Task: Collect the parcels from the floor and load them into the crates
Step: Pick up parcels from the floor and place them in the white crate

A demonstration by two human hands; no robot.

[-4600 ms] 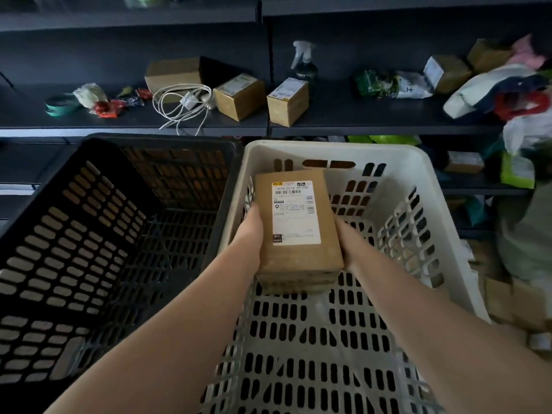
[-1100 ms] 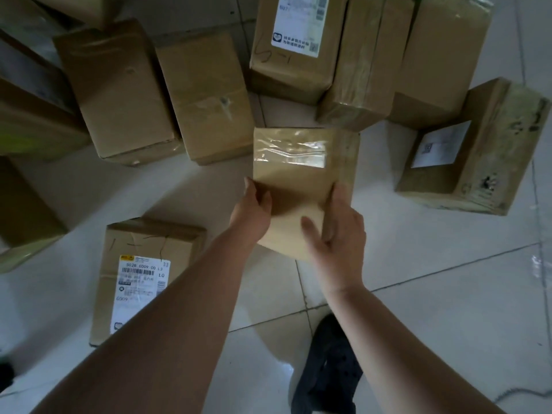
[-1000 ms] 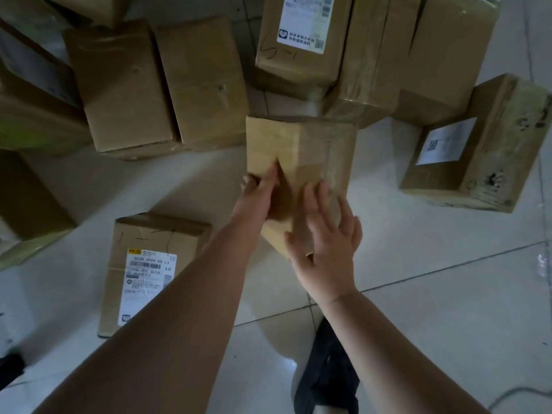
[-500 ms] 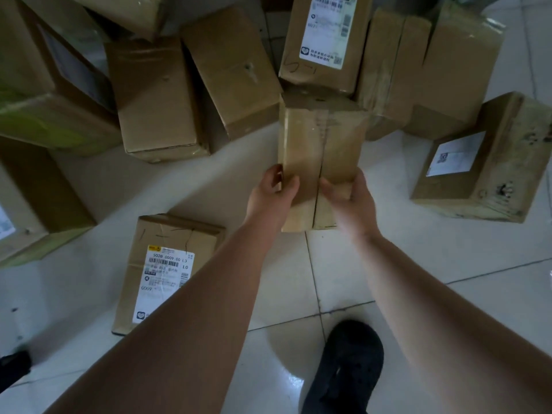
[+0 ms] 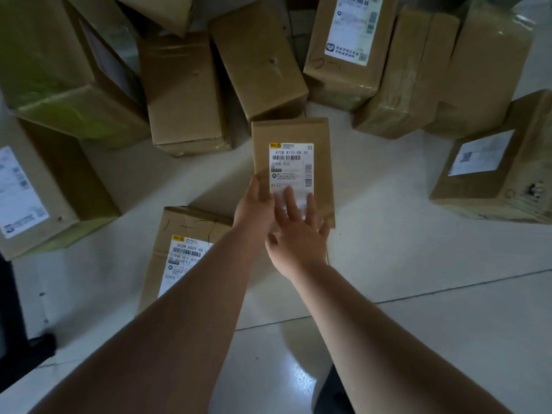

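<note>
I held one labelled parcel [image 5: 294, 162] above the floor [image 5: 418, 279]: my left hand [image 5: 253, 206] gripped its left edge, my right hand [image 5: 298, 234] lay flat on the label with straight fingers. About nine other parcels were lying around it.

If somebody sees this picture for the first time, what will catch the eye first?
First, the small labelled parcel in the middle: the left hand holds its lower left edge and the right hand lies with spread fingers on its white label. Then the crowd of brown boxes around it on the pale tiled floor, among them another labelled parcel partly under the left forearm.
</note>
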